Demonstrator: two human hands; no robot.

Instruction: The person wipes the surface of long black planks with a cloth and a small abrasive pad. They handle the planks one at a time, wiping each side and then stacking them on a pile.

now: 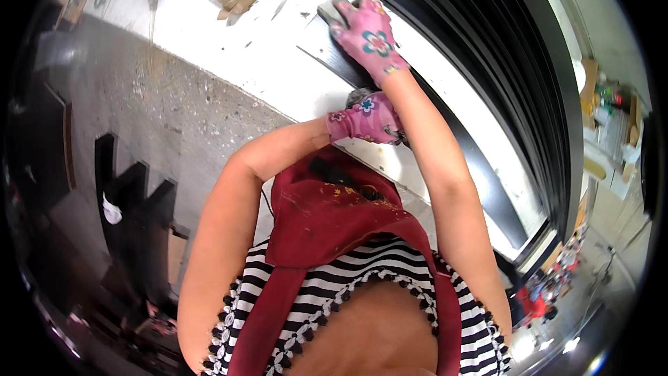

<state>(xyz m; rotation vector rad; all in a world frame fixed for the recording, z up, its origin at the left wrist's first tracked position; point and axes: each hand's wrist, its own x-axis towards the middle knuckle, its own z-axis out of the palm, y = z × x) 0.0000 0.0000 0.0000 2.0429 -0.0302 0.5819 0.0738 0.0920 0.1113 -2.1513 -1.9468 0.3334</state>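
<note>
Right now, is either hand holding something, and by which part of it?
The right hand grips a grey block by its right side. The left hand is at the black board, but whether it holds it cannot be told.

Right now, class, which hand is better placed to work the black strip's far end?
Probably the right hand: it holds the grey block at that end of the black strip, while the left hand is nearer the apron.
</note>
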